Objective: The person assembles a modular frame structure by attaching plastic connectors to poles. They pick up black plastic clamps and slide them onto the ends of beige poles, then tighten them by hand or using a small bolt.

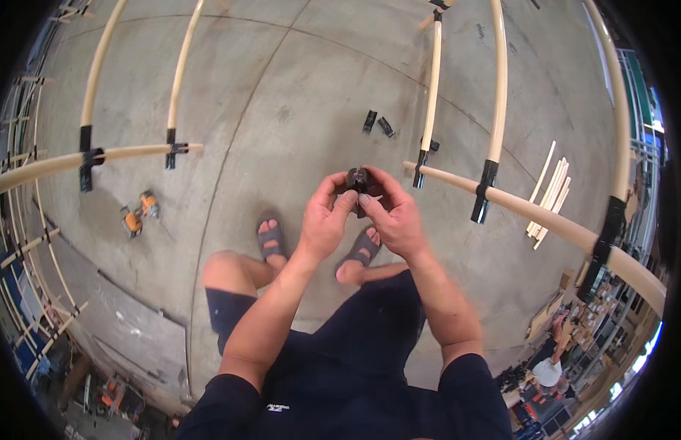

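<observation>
Both hands come together in front of my body, above the floor. Between them is a small black pipe joint (357, 178), partly covered by the fingers. My left hand (323, 221) grips its left side, thumb pressed against the near face. From the other side, my right hand (396, 220) holds the same piece, its thumb beside the left one. Two loose black joint pieces (370, 121) lie on the floor beyond my hands. To the right, a cream pipe (531, 209) runs across with other pipes fixed to it by black joints (485, 192).
At left, another cream rail (43, 171) carries pipes in black joints. An orange-and-black cordless drill (140, 213) rests on the floor below it. Short cream pipes (552, 196) lie in a bundle at right. Another person (548, 372) is among boxes and shelving at lower right.
</observation>
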`<act>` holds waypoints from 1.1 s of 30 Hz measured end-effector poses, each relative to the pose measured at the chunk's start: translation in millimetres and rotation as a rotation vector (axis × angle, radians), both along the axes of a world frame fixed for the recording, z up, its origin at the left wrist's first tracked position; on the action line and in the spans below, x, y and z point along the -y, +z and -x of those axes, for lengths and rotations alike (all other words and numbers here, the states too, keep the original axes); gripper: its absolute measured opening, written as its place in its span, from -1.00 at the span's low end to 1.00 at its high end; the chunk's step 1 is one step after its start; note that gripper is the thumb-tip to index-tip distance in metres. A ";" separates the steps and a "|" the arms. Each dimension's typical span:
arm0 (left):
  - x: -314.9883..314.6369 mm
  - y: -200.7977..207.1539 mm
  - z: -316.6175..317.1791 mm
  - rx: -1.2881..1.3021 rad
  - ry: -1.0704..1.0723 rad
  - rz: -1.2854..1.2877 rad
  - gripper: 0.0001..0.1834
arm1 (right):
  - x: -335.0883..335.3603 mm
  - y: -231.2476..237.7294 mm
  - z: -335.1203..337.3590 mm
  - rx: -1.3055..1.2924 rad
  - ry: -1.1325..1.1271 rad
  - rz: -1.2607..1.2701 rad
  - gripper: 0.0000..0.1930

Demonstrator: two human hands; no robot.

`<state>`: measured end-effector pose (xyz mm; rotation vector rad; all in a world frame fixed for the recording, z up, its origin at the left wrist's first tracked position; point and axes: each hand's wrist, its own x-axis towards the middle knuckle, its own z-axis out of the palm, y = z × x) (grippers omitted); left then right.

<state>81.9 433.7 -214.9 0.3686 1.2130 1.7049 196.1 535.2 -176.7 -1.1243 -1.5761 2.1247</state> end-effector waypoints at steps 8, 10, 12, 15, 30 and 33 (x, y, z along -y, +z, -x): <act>53.9 143.5 -22.1 0.301 0.119 0.303 -0.57 | 74.5 111.7 -9.1 0.071 -0.386 0.210 -0.79; 62.9 177.5 -26.7 0.309 0.069 0.306 -0.56 | 87.1 150.5 -12.1 0.108 -0.454 0.163 -0.86; 71.9 211.3 -25.8 0.310 -0.001 0.298 -0.55 | 95.7 184.8 -19.3 0.164 -0.474 0.237 -0.89; 78.5 267.7 -27.4 0.271 -0.099 0.329 -0.57 | 101.3 252.2 -24.9 0.284 -0.405 0.017 -0.89; 72.5 390.2 6.1 0.224 -0.347 0.118 -0.55 | 132.6 401.6 -8.7 0.228 -0.592 -0.209 -0.89; 69.3 397.7 11.8 0.178 -0.356 0.077 -0.55 | 134.8 401.1 -11.3 0.254 -0.569 -0.171 -0.88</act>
